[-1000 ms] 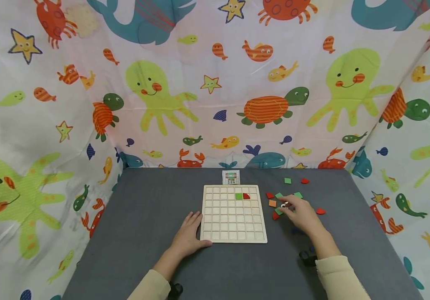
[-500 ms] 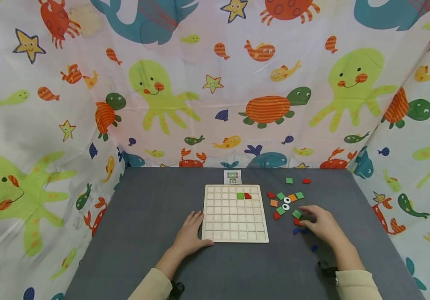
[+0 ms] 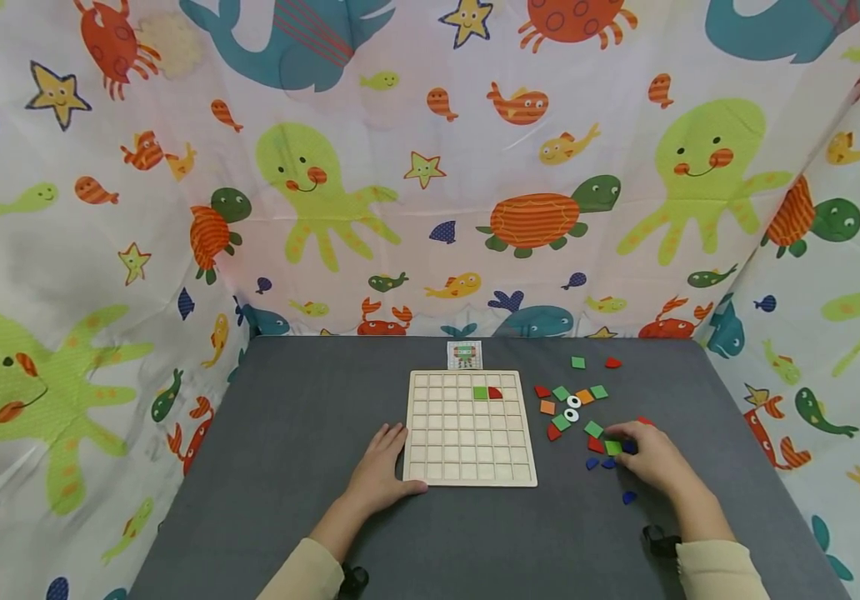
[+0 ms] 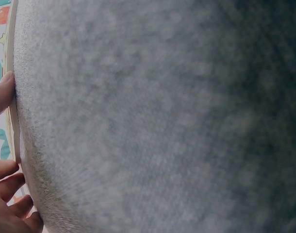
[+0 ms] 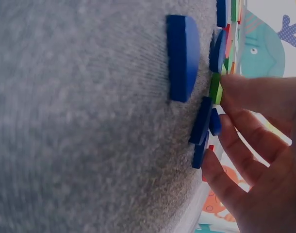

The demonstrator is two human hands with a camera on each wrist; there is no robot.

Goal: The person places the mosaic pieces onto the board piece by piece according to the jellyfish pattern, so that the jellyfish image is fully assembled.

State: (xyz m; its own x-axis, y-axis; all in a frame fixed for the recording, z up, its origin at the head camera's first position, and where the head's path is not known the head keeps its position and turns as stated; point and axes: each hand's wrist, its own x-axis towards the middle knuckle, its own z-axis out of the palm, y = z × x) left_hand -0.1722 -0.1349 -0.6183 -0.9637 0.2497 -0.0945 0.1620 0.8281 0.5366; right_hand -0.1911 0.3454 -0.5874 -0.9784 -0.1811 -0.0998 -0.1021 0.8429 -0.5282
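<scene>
- On the counter (image 3: 287, 417), we see the left hand (image 3: 379, 465) spread against the grid board (image 3: 467, 443).
- Right of it, the right hand (image 3: 653, 454) is at a light green tile (image 3: 613, 448); whether it pinches, we cannot tell.

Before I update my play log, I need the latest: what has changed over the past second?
The right hand has moved right and nearer, from the white rings to beside the light green square and blue pieces, leaving the rings uncovered. Whether it has taken hold of anything is unclear. The left hand stayed at the board, whose green piece and red piece look unchanged.
</scene>
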